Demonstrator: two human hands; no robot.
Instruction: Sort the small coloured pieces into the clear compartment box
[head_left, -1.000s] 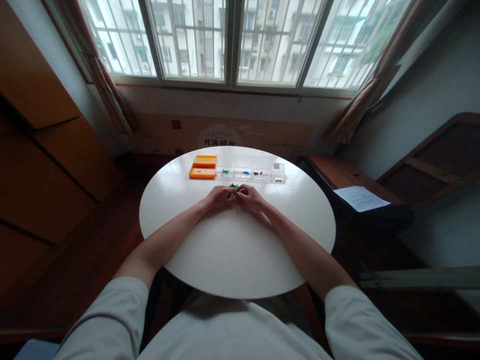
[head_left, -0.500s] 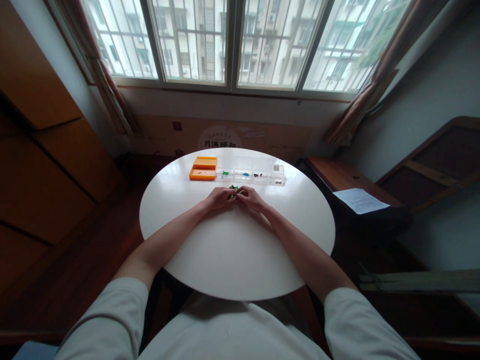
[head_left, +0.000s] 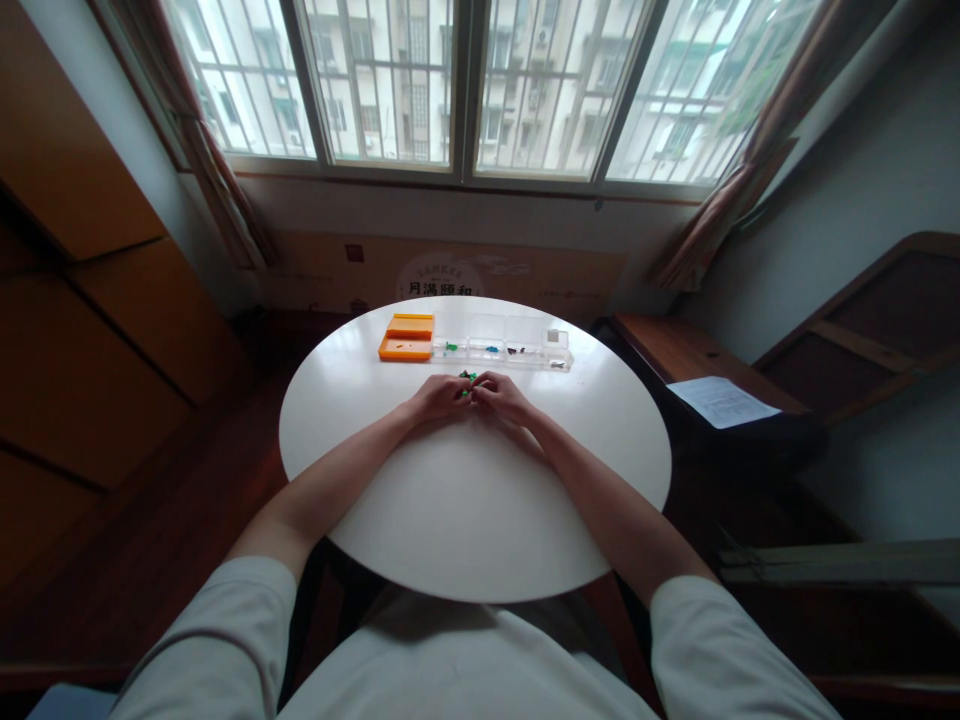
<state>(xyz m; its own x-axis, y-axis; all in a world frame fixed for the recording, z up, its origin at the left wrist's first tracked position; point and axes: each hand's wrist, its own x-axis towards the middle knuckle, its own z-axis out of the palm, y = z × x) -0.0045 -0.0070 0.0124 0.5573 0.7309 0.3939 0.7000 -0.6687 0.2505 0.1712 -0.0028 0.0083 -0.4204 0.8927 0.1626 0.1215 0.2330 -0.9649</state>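
Note:
Close together over the white round table [head_left: 480,520], my left hand [head_left: 444,393] and my right hand [head_left: 498,393] meet fingertip to fingertip. Between them is a small green and dark piece [head_left: 468,378], partly hidden by the fingers and too small to name. Both hands are closed on it. Just beyond them, an orange open box [head_left: 405,352] with a few tiny bits inside lies at the left. To its right stretches a row of clear open boxes [head_left: 487,358], holding green bits [head_left: 451,347], blue bits [head_left: 491,349], dark bits [head_left: 516,351] and pale bits [head_left: 557,365].
Past the table's far edge stands a printed tan panel [head_left: 540,265] under a barred window. On the right a wooden bench [head_left: 645,345] bears a sheet of paper [head_left: 721,402]. Orange-brown cabinets [head_left: 97,330] line the left side.

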